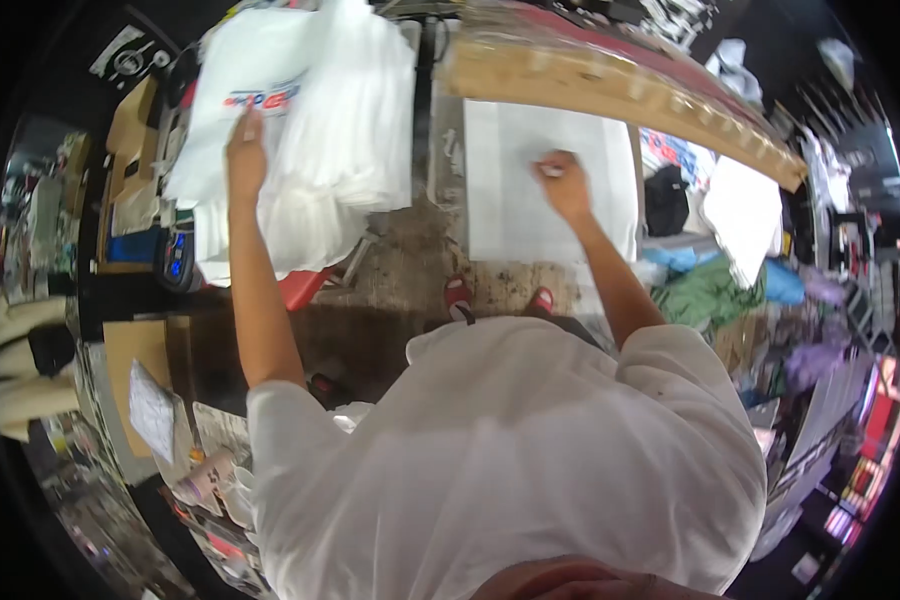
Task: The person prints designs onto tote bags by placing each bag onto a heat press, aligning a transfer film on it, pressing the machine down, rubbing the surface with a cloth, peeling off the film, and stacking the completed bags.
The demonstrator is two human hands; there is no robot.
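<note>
My left hand is at the upper left, with its thumb lying on a white bag printed in red and blue. The other fingers are hidden, and the hand looks closed on the bag. Beside it hangs a thick stack of white bags, layered in soft folds. My right hand hovers over a flat white sheet, fingers curled together. A small pale spot shows at those fingers, too blurred to name. Whether this hand touches the sheet cannot be seen.
A long taped cardboard box lies behind the sheet. To the right are a black bag, a white sheet-like piece and green cloth. A device with a blue display stands left. A red object sits beneath the stack.
</note>
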